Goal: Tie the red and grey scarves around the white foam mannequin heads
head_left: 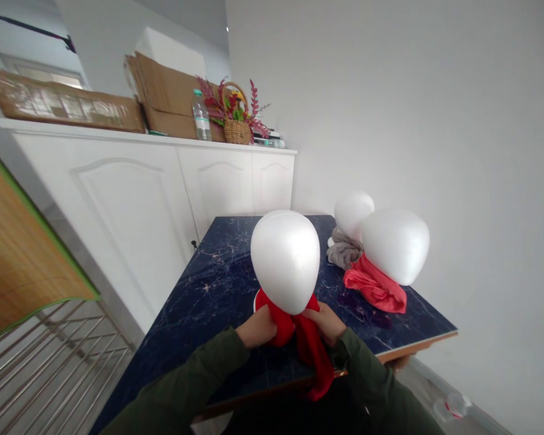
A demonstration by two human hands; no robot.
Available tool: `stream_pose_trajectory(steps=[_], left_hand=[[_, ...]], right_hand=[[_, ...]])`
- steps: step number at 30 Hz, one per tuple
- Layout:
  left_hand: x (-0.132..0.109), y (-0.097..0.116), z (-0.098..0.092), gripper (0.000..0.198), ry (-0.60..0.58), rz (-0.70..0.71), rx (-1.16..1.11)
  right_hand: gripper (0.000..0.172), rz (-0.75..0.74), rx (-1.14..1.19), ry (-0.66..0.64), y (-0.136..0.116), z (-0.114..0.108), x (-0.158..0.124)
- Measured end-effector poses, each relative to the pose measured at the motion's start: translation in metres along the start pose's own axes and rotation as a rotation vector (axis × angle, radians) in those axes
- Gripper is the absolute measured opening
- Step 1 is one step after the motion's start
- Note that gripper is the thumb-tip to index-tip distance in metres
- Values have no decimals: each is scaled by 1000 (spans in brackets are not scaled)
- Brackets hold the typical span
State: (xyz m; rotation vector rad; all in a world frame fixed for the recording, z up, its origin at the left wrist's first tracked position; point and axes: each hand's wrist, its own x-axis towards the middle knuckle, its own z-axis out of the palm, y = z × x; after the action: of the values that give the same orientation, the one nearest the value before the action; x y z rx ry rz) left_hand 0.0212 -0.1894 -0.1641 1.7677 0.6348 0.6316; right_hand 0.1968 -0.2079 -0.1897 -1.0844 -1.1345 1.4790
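A white foam mannequin head (284, 257) stands upright near the front of the dark blue marbled table (199, 308). Around its neck runs a red scarf (312, 347), one end hanging over the table's front edge. My left hand (258, 326) is closed on the scarf at the left of the neck. On the other side my right hand (327, 323) grips the scarf too, just below the head's right side. Some fingertips of both hands are hidden in the cloth.
Two more white heads stand at the right, one with a coral-red scarf (378, 287) and one with a grey-brown scarf (344, 249). A white cabinet (131, 187) holds cardboard boxes, a water bottle (202, 116) and a flower basket (237, 131). A metal rack (68, 356) stands left.
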Motion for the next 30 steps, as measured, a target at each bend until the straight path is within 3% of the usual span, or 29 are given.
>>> stream_pose_trajectory(steps=[3,8,11,14,17,22,26,30], left_hand=[[-1,9,5,37,72,136,95],[0,6,18,33,155,128,119],[1,0,25,29,194,106,82],[0,-2,28,26,186,43,44],[1,-1,27,29,167,11,19],[4,-1,22,36,234,182,-25],[6,-6,24,34,218,201,-154],[4,-8,20,32,194,170,-65]], right_hand=[[31,-21,172,-44,-3,21,-5],[20,66,272,-128,-6,22,-11],[23,92,241,-163,0,19,-13],[37,101,80,-148,10,18,-10],[47,50,-238,-61,12,20,-9],[29,-325,-792,422,-1,32,-26],[43,-415,-888,355,-6,47,-38],[31,-370,-973,278,-4,47,-32]])
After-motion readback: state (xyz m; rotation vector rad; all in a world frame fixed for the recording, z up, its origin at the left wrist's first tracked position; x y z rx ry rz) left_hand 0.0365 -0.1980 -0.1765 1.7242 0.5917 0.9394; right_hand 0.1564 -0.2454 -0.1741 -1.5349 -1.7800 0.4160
